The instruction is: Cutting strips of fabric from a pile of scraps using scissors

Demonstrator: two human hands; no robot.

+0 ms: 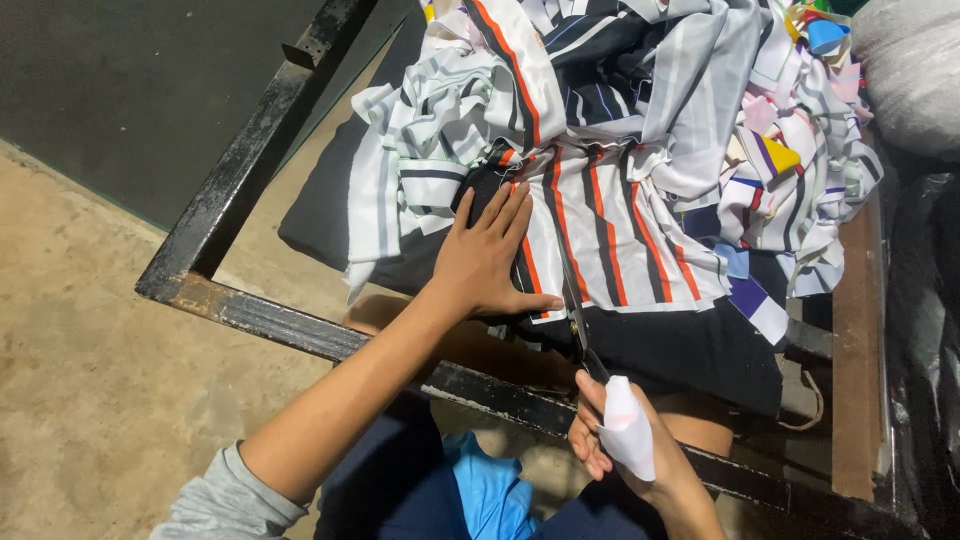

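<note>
The striped cloth (610, 230) lies atop a black pad (690, 350) on the metal frame (250, 150). The left hand (485, 262) presses flat on it, fingers spread. The right hand (620, 435) grips scissors (578, 325), blades in the cloth's edge. Fabric scraps (790, 130) are heaped behind.

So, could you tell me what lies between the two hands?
In the head view, scissors cutting striped cloth lie between the left hand and right hand.
</note>
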